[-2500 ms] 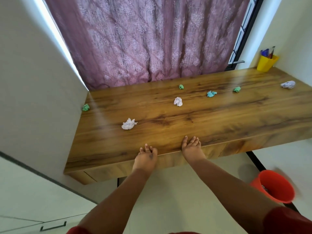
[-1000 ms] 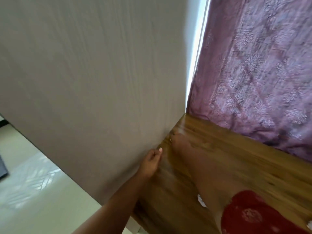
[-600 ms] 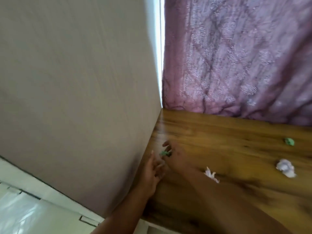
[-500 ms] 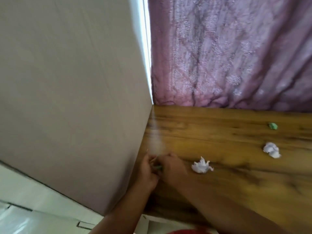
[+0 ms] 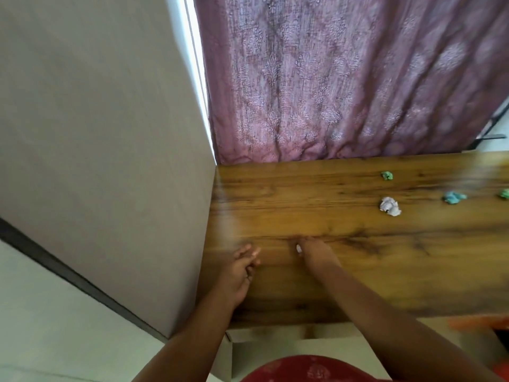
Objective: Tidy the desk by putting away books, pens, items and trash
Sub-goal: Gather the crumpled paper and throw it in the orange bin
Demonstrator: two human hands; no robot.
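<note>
My right hand (image 5: 312, 253) lies knuckles-up on the wooden desk (image 5: 358, 277), fingers curled round a white crumpled paper (image 5: 298, 248); only a sliver of the paper shows. My left hand (image 5: 242, 268) rests at the desk's left edge with its fingers partly curled, and I cannot tell whether anything is inside it. The small green wad from the left edge is not visible. Further right on the desk lie another white wad (image 5: 390, 206), a green wad (image 5: 387, 175), a blue wad (image 5: 454, 197) and a green one (image 5: 504, 193) at the frame's edge.
A tall pale cabinet side (image 5: 110, 133) stands against the desk's left end. A purple curtain (image 5: 344, 78) hangs behind the desk. A blurred orange bin rim (image 5: 479, 323) shows below the desk's front edge at the right.
My right hand took the green wad at the left edge and met my left hand. It then moved right and closed over the nearest white paper, which no longer lies loose on the desk.
</note>
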